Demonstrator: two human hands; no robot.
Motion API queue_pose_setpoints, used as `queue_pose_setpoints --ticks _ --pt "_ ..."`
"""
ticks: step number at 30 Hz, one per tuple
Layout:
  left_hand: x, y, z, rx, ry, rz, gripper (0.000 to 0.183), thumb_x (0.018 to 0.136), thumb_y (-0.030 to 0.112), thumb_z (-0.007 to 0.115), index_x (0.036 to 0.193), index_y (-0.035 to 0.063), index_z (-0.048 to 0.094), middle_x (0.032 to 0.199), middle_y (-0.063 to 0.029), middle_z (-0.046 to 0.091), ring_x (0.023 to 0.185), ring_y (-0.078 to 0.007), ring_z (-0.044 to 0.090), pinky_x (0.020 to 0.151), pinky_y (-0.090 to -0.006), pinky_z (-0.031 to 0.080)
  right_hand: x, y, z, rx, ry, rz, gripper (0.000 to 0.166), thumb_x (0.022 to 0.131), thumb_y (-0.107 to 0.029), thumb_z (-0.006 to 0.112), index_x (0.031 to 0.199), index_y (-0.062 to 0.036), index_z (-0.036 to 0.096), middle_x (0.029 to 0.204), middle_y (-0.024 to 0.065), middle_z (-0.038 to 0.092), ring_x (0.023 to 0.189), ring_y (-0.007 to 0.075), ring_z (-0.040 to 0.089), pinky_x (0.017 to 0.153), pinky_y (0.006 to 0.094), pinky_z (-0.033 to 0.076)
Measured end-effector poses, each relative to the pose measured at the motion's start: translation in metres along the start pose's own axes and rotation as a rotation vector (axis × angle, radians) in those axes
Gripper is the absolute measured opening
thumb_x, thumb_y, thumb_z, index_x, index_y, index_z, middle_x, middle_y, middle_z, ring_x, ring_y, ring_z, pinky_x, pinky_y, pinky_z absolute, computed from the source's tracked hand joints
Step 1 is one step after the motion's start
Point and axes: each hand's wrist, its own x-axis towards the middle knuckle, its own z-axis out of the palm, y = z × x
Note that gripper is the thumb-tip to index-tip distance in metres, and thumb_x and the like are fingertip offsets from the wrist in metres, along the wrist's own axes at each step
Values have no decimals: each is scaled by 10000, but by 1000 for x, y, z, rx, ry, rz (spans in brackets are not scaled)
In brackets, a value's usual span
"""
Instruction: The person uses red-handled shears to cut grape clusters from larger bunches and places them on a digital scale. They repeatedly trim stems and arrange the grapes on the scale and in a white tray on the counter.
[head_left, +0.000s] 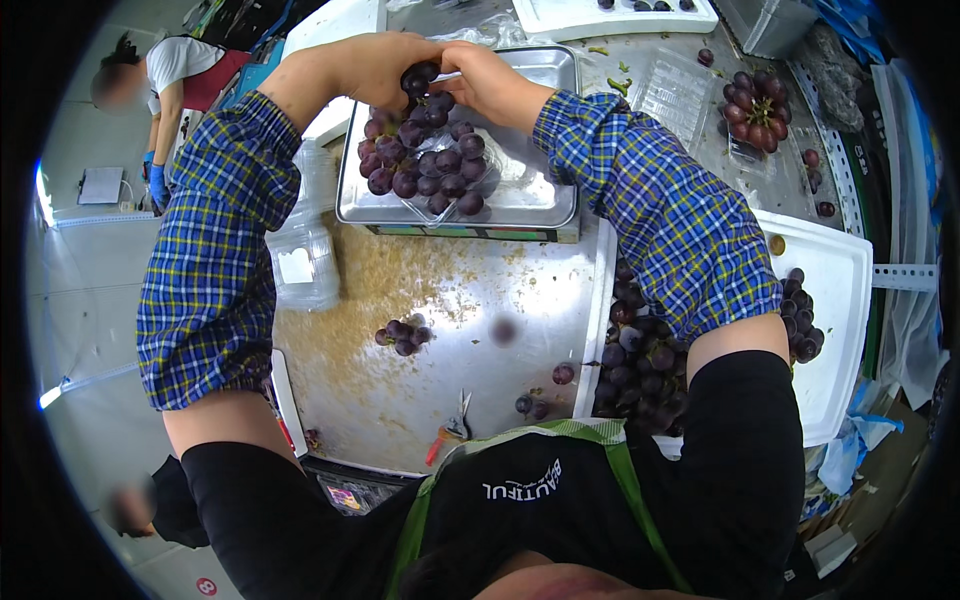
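Note:
A metal weighing pan (536, 206) sits on a scale, with a bunch of dark purple grapes (446, 161) in a clear plastic container on it. My left hand (375, 71) is at the far end of the bunch, its fingers curled on a few dark grapes (418, 77). Close against it, my right hand (491, 84) reaches in from the other side, fingers bent behind those grapes. Whether the right fingers grip anything is hidden. Pruning shears (451, 429) with red handles lie near my body, blades apart.
Dark grapes (645, 367) fill a white foam box under my right forearm. Another foam tray (832, 337) stands beyond. Clear clamshells (306, 266) are stacked at left. A small grape cluster (403, 336) lies on the metal table (510, 277). A reddish bunch (757, 112) sits back right. Two people are at left.

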Motion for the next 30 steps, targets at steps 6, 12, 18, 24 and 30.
queue_pose_setpoints --ticks 6,12,18,24,30 --pt "-2 -7 6 36 6 29 656 542 -20 697 1169 58 520 1074 -143 561 1038 -339 523 907 -375 431 -12 1 13 -187 56 55 280 767 -62 514 1041 -20 547 871 23 544 790 127 532 603 228 376" --pt "-1 -3 11 48 -28 10 677 547 -34 686 1194 73 517 1091 -140 564 1053 -341 520 920 -380 426 -14 2 11 -373 85 34 267 701 14 546 960 12 610 831 66 583 767 166 534 663 293 432" --pt "-8 8 7 89 -12 -33 701 550 -39 675 1218 76 496 1094 -140 562 1055 -345 519 916 -387 428 -19 -10 6 -422 13 92 453 708 -67 577 1157 -65 517 981 51 550 889 155 532 753 308 454" --pt "-26 7 9 -58 109 -29 732 576 -15 688 1265 87 464 1167 -135 525 1098 -326 507 909 -373 440 -24 -21 12 -558 -156 0 599 748 -144 615 1299 -99 386 1105 74 498 976 151 519 812 330 460" --pt "-57 0 30 -160 550 19 495 783 176 639 1240 59 490 1168 -166 561 933 -275 615 832 -337 490 -13 -19 12 -606 -226 30 651 761 -297 691 1328 -142 412 1167 111 502 997 167 511 756 313 450"
